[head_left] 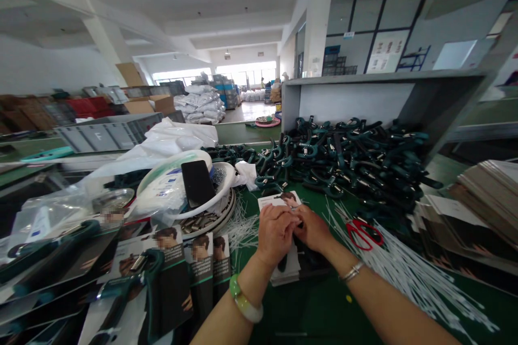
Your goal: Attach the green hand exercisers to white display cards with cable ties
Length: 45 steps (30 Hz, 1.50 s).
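My left hand (pixel 273 229) and my right hand (pixel 313 228) meet over a stack of printed cards (pixel 286 276) on the green table. Both are closed, their fingertips pinched together close to a dark two-handled tool (pixel 304 252) lying on the top card. My fingers cover most of what they hold, so I cannot make it out. Right of my right hand are red-handled scissors (pixel 364 233) and a spread of white cable ties (pixel 421 275). More white ties (pixel 243 221) lie left of my left hand.
A big heap of dark green two-handled tools (pixel 343 156) fills the back. Carded tools (pixel 133 285) lie at the left. Behind them, a phone (pixel 198 183) rests on white basins (pixel 226 172) with small metal parts. Card stacks (pixel 481 210) stand at the right.
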Tool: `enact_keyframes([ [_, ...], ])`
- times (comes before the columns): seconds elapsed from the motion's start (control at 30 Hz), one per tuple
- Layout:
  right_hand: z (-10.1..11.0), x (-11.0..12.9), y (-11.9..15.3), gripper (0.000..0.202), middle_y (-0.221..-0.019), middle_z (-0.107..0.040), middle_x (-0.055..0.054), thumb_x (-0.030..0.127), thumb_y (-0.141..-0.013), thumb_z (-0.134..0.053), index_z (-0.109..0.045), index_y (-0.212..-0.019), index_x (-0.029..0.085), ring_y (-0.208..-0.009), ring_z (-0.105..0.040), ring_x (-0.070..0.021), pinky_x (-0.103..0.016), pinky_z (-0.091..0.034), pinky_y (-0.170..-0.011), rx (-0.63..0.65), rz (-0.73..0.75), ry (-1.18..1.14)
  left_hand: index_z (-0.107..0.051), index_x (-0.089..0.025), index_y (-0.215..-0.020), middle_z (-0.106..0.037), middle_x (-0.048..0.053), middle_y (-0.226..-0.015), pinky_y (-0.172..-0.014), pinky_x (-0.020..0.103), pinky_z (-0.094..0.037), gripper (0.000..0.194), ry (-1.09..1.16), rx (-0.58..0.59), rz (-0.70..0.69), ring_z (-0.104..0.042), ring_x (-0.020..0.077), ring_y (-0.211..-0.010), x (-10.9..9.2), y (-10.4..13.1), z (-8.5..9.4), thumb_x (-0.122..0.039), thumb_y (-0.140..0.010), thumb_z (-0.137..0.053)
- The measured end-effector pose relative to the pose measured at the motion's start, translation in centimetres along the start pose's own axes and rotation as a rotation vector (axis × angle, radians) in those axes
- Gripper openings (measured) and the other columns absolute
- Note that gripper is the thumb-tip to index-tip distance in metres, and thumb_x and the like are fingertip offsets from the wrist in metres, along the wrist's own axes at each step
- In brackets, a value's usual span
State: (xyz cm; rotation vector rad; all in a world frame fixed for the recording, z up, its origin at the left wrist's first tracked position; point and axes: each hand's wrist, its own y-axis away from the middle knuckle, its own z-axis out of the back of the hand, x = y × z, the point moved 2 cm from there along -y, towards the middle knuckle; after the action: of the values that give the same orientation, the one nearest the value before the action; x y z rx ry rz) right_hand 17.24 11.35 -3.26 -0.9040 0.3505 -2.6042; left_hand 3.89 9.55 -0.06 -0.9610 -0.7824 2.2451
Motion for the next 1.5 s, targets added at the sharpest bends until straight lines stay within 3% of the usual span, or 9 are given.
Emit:
enact_keyframes([
  [0.17,-0.3,-0.8,0.1,0.018,-0.097,-0.064,-0.008,0.027,-0.084,-0.050,-0.066,-0.087,0.020,-0.095,-0.057,-0.0197,-0.033,-0.045,-0.083,-0.141,0.154,-0.102,-0.059,-0.021,-0.108,-0.062,0.006,-0.110,-0.090,0.036,-0.041,0.029,-0.071,0.149,0.360,-0.053,0.0210,-0.103,1.1,1.5,-0.2,-0.024,-0.080,-0.055],
  [0.3,0.3,0.4,1.3,0.017,-0.087,-0.064,-0.005,0.026,-0.086,-0.049,-0.065,-0.083,0.020,-0.088,-0.056,-0.0188,-0.032,-0.044,-0.081,-0.134,0.222,-0.005,-0.062,-0.024,-0.106,-0.060,0.005,-0.115,-0.091,0.034,-0.041,0.027,-0.162,0.226,0.532,-0.052,0.0219,-0.106,1.1,3.0,-0.7,-0.023,-0.082,-0.050],
  [0.5,1.2,3.5,3.2,0.021,-0.085,-0.061,-0.005,0.015,-0.083,-0.046,-0.065,-0.077,0.021,-0.088,-0.051,-0.0204,-0.028,-0.041,-0.069,0.129,0.193,0.362,-0.065,-0.030,-0.101,-0.060,0.000,-0.115,-0.088,0.032,-0.041,0.024,-0.166,0.216,0.595,-0.052,0.0210,-0.106,1.0,2.9,-0.9,-0.030,-0.082,-0.051],
  [0.67,1.2,3.3,3.3,0.017,-0.092,-0.059,-0.006,0.016,-0.082,-0.049,-0.065,-0.076,0.020,-0.088,-0.050,-0.0193,-0.028,-0.040,-0.071,0.122,0.177,0.330,-0.069,-0.030,-0.091,-0.064,0.002,-0.108,-0.081,0.032,-0.043,0.025,-0.164,0.267,0.675,-0.056,0.0232,-0.099,1.7,1.9,-0.6,-0.046,-0.073,-0.061],
  [1.0,2.6,3.2,3.4,0.016,-0.085,-0.056,-0.005,0.016,-0.078,-0.051,-0.064,-0.071,0.020,-0.082,-0.050,-0.0188,-0.030,-0.041,-0.069,0.201,0.256,0.280,-0.070,-0.028,-0.086,-0.065,0.005,-0.102,-0.074,0.034,-0.045,0.018,-0.215,0.362,0.626,-0.060,0.0236,-0.090,1.7,0.3,-1.0,-0.037,-0.072,-0.064],
  [1.17,3.8,3.5,4.5,0.011,-0.102,-0.056,-0.007,0.022,-0.078,-0.054,-0.064,-0.081,0.020,-0.092,-0.050,-0.0213,-0.033,-0.042,-0.075,0.249,0.287,0.312,-0.065,-0.029,-0.100,-0.056,0.007,-0.120,-0.091,0.048,-0.037,0.025,-0.265,0.111,0.461,-0.051,0.0294,-0.109,-0.1,1.6,1.2,-0.035,-0.077,-0.059],
  [1.3,3.6,4.4,5.7,0.013,-0.102,-0.058,-0.010,0.015,-0.080,-0.050,-0.063,-0.081,0.018,-0.091,-0.050,-0.0233,-0.034,-0.042,-0.071,0.202,0.343,0.476,-0.049,-0.016,-0.121,-0.053,0.016,-0.121,-0.092,0.046,-0.041,0.051,-0.084,-0.284,0.629,-0.049,0.0282,-0.113,0.8,5.7,2.3,-0.036,-0.076,-0.060],
  [1.4,2.9,5.5,6.1,0.017,-0.092,-0.061,-0.010,0.009,-0.081,-0.047,-0.062,-0.082,0.017,-0.085,-0.052,-0.0215,-0.031,-0.042,-0.066,0.174,0.411,0.511,-0.052,-0.012,-0.108,-0.066,0.011,-0.089,-0.073,0.034,-0.051,0.043,0.348,-0.290,0.864,-0.064,0.0206,-0.083,2.3,8.8,0.9,-0.038,-0.075,-0.061],
  [1.5,1.9,6.2,6.5,0.020,-0.089,-0.063,-0.010,0.006,-0.079,-0.047,-0.063,-0.086,0.017,-0.083,-0.054,-0.0199,-0.029,-0.041,-0.064,0.221,0.542,0.485,-0.060,-0.013,-0.088,-0.068,0.007,-0.076,-0.068,0.028,-0.052,0.027,0.570,-0.246,0.842,-0.065,0.0170,-0.072,2.6,9.8,-0.2,-0.037,-0.076,-0.059],
])
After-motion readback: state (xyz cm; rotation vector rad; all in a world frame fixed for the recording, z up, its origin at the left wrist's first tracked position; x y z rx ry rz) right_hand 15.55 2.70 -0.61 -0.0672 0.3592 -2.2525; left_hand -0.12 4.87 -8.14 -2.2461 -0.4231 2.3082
